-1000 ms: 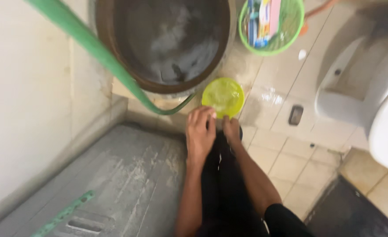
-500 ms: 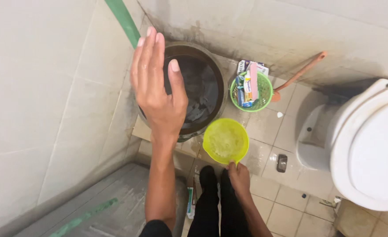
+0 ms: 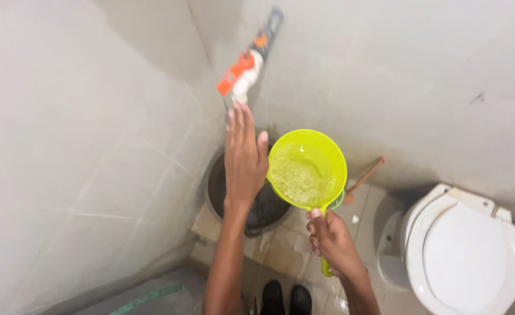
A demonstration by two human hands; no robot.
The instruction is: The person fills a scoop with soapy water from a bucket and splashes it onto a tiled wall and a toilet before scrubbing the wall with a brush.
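Both forearms are bare to the lower frame edge; no sleeves, watch, rings or gloves are visible. The left hand (image 3: 244,160) and right hand (image 3: 330,240) are uncovered. Black shoes (image 3: 285,299) with rounded toes cover both feet.

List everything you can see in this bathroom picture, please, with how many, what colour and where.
Water dipper: one, yellow-green, centre, held up by its handle, water inside.
Tap: one, white with orange handle, on the wall near the corner, above the left fingertips.
Bucket: one, dark, on the floor in the corner, partly hidden by the arm and dipper.
Toilet: one, white, lid shut, lower right.
Stick handle: one, reddish-brown, leaning by the wall between dipper and toilet.
Walls: pale tiles, left and back.
Feet: two, dark footwear, bottom centre.
Left hand: open, fingers up, reaching towards the tap.
Right hand: closed around the dipper's handle.
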